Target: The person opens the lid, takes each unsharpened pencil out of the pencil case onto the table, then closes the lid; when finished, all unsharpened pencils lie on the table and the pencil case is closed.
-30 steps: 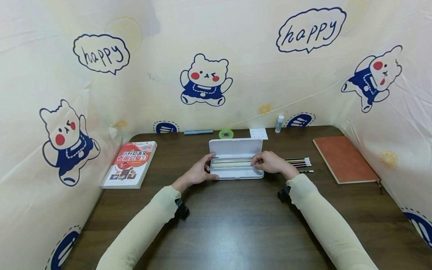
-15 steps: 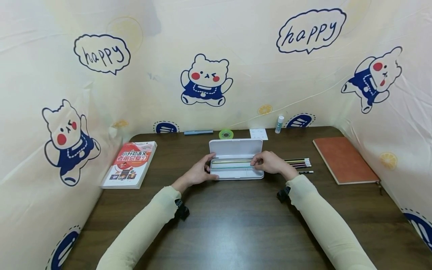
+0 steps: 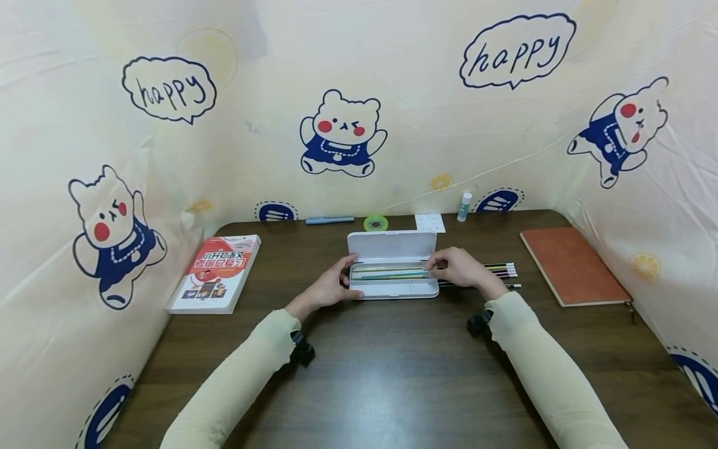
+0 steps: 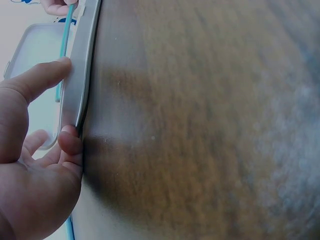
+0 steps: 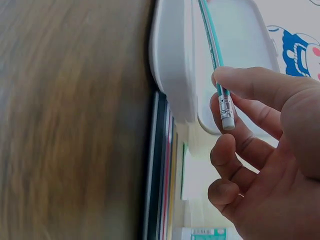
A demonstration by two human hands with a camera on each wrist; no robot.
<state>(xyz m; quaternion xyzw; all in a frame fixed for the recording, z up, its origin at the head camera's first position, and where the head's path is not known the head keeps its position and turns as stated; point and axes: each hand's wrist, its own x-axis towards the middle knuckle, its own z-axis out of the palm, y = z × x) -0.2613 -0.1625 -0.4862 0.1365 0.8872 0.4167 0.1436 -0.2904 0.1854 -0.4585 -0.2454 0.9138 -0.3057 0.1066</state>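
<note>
An open white pencil case (image 3: 392, 288) lies mid-table, its lid (image 3: 391, 244) folded back. My left hand (image 3: 346, 274) holds the case's left end, thumb on the near rim (image 4: 82, 65). At the right end my right hand (image 3: 430, 266) pinches a teal pencil (image 5: 212, 45) between thumb and forefinger near its eraser (image 5: 227, 120). The pencil lies lengthwise over the tray, beside other pencils (image 3: 387, 269) inside it. Several more pencils (image 3: 502, 269) lie on the table just right of the case, seen close up as pencils (image 5: 162, 175) in the right wrist view.
A red-covered book (image 3: 215, 271) lies at the left and a brown notebook (image 3: 572, 265) at the right. Along the back edge are a blue pen (image 3: 330, 219), a green tape roll (image 3: 376, 222), a white card (image 3: 430, 222) and a glue stick (image 3: 464, 206). Printed cloth walls enclose the table.
My right hand has shifted a little to the right along the case, and a teal pencil now shows in the tray. The left hand has stayed put.
</note>
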